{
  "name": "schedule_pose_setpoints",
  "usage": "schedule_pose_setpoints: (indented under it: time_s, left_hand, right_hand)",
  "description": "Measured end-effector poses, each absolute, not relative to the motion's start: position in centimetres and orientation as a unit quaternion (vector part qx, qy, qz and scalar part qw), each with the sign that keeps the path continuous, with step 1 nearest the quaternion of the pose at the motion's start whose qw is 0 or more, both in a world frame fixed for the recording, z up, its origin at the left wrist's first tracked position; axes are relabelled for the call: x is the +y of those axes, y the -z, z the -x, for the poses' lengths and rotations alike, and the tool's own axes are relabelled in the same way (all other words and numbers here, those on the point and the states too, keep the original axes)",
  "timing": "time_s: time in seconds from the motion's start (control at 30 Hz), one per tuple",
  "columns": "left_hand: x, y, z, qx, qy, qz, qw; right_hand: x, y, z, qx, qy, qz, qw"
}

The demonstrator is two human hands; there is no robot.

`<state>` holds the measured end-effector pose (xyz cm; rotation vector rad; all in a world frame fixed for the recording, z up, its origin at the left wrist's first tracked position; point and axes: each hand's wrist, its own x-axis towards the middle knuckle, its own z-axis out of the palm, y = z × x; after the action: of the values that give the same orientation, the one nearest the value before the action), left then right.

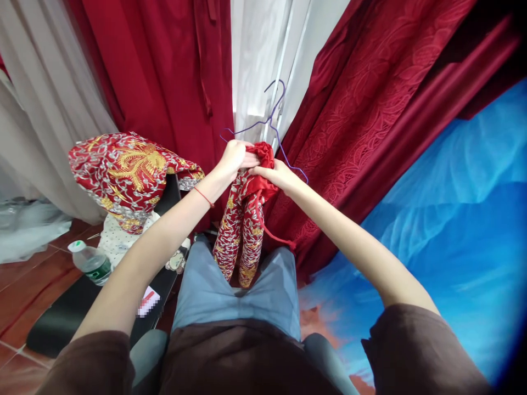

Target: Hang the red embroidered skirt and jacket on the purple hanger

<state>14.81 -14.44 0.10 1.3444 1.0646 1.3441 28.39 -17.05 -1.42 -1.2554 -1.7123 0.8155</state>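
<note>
Left hand (236,156): mine, partly closed, fingers straight and pressed together across the red waistband (265,149); a red string (203,197) circles the wrist.
Right hand (278,174): partly closed, thumb laid over the front of the same gathered waistband, the other fingers mostly hidden.
Trousers (252,225): held by the waist in both hands, in front of me; red with silver and gold patterning, the two legs hanging side by side between my knees.
Cord (276,237): red, trailing from the waist toward my right knee.
Hanger (270,122): purple, just beyond my hands, hook upward; I cannot tell whether the trousers are attached.
Desk (61,318): low and black, on my left, with a pink-and-white packet (148,302) on it, its print blurred.
Bottle (89,263): clear, green label, at the desk's far edge.
Embroidered cloth (123,175): red, gold and silver, heaped left of my hands, above a white dotted cloth (117,238).
Curtains (164,60): deep red, parted around a white strip.
Backdrop (448,219): blue fabric, on my right.
Floor (20,285): reddish-brown tiles.
</note>
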Motion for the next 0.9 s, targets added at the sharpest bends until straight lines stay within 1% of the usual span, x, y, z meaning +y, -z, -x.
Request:
schedule_pose_setpoints:
  time_s: [0.03,0.1,0.23,0.33,0.4,0.43,0.5,0.57,0.63,0.7,0.73,0.8,0.9]
  left_hand:
    - [-14.9,-0.6,-14.9,0.431,-0.540,-0.542,0.479]
    - [-15.5,-1.4,-14.9,0.425,-0.540,-0.556,0.467]
    - [-16.3,-1.6,-14.1,0.394,-0.550,-0.613,0.409]
    - [-18.1,0.6,-13.1,0.369,-0.596,-0.635,0.325]
    - [-19.8,3.7,-13.2,0.383,-0.623,-0.639,0.239]
    - [-20.5,5.6,-13.5,0.403,-0.606,-0.654,0.205]
    - [-21.2,9.4,-14.5,0.466,-0.515,-0.697,0.179]
    - [-20.1,12.3,-15.6,0.535,-0.411,-0.712,0.196]
    - [-17.4,13.4,-15.8,0.600,-0.340,-0.695,0.204]
    - [-13.9,12.9,-15.1,0.643,-0.294,-0.675,0.210]
    - [-12.1,12.2,-14.5,0.654,-0.297,-0.663,0.210]
    - [-8.9,10.3,-12.9,0.658,-0.351,-0.633,0.206]
    - [-4.9,6.9,-10.6,0.594,-0.481,-0.613,0.200]
  right_hand:
    - [-16.8,1.2,-28.8,-0.678,-0.314,0.519,0.416]
    - [-16.1,0.7,-29.6,-0.667,-0.293,0.550,0.408]
    - [-15.5,-0.9,-30.8,-0.658,-0.264,0.562,0.426]
    - [-15.4,-2.6,-31.0,-0.646,-0.259,0.559,0.450]
    - [-15.1,-3.9,-30.8,-0.644,-0.232,0.568,0.456]
    - [-14.9,-4.7,-30.4,-0.653,-0.202,0.577,0.447]
    - [-14.5,-6.0,-29.3,-0.682,-0.128,0.590,0.413]
    - [-13.9,-6.9,-27.5,-0.711,-0.074,0.589,0.377]
    - [-13.3,-7.2,-25.3,-0.741,-0.042,0.568,0.355]
    - [-12.5,-7.1,-23.1,-0.772,-0.004,0.535,0.343]
    - [-11.9,-7.2,-22.2,-0.783,0.018,0.518,0.344]
    - [-10.6,-7.7,-20.7,-0.787,0.052,0.489,0.372]
    - [-9.0,-10.1,-19.1,-0.758,0.083,0.467,0.447]
